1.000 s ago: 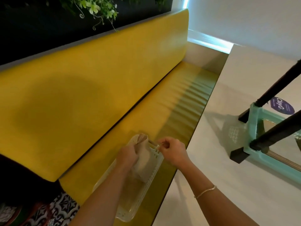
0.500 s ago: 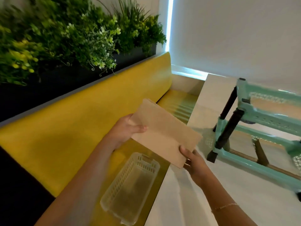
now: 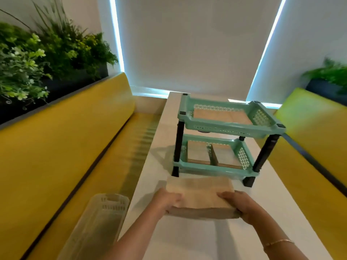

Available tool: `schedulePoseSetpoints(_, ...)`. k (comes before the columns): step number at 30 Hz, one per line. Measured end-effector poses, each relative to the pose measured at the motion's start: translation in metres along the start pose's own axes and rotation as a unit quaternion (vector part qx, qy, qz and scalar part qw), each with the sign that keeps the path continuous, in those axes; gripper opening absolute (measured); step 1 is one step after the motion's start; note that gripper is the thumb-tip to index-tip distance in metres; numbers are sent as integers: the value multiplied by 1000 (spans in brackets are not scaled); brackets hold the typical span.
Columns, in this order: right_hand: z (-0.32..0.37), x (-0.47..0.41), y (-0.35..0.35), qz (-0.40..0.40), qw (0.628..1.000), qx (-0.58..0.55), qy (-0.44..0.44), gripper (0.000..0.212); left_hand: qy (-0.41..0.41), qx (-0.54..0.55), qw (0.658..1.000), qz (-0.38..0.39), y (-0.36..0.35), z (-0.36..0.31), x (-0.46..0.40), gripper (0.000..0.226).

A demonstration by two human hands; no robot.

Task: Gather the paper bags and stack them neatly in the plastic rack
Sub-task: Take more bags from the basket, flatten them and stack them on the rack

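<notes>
Between the left hand (image 3: pixel 170 202) and the right hand (image 3: pixel 238 204) sits a flat stack of paper bags (image 3: pixel 200 194), with fingers curled round each end. A moment ago the bags were up in the air over the yellow bench (image 3: pixel 78 151); now they are low over the white desk (image 3: pixel 187 239), right in front of the green plastic rack (image 3: pixel 223 136). The see-through basket (image 3: pixel 99 222) is left behind, beside the left hand. Both shelves of the rack, just past the hands, already hold brown bags. I think this stack is ready to slide onto a shelf next
</notes>
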State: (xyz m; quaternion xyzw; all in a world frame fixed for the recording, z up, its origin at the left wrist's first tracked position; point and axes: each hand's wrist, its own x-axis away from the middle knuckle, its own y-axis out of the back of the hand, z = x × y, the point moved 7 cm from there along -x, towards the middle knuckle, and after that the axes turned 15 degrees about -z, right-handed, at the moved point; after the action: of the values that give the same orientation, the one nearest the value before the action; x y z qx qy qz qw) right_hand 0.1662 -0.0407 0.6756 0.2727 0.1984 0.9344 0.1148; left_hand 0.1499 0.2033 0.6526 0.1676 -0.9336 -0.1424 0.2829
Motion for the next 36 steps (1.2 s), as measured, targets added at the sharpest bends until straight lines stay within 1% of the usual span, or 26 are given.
schedulePoseSetpoints(5,-20,-29,29,-49,999,8,-5,51,-6,-51,999,-3,-49,-7,-14,50)
schedulePoseSetpoints(9,-26,-43,37,-81,996,29,-5,49,-27,-99,994,-27,-72,-15,-21,39)
schedulePoseSetpoints(10,-26,-45,37,-88,996,34,-1,48,-32,-118,992,-33,-76,-17,-23,39)
schedulePoseSetpoints(12,-26,-50,37,-103,993,51,14,52,-46,-194,979,-43,-82,-21,-24,42)
schedulePoseSetpoints(13,-26,-52,36,-110,991,68,23,56,-58,-249,966,-48,-83,-24,-23,45)
schedulePoseSetpoints(14,-26,-54,37,-115,989,91,30,62,-68,-298,950,-58,-84,-27,-22,47)
schedulePoseSetpoints(16,-23,-56,38,-129,977,162,44,71,-86,-346,931,-78,-85,-31,-22,50)
schedulePoseSetpoints(18,-19,-56,39,-164,961,213,70,69,-88,-353,928,-86,-90,-28,-23,55)
schedulePoseSetpoints(20,-15,-53,40,-209,951,209,92,58,-83,-332,935,-96,-90,-25,-23,60)
schedulePoseSetpoints(22,-11,-49,39,-244,943,199,102,48,-87,-332,934,-98,-93,-24,-23,61)
schedulePoseSetpoints(24,-6,-44,36,-267,932,218,111,47,-96,-348,927,-100,-93,-26,-23,65)
schedulePoseSetpoints(29,3,-36,30,-290,913,258,129,53,-93,-370,920,-90,-92,-28,-25,72)
schedulePoseSetpoints(36,15,-29,31,-315,895,270,166,45,-112,-387,911,-93,-94,-28,-27,75)
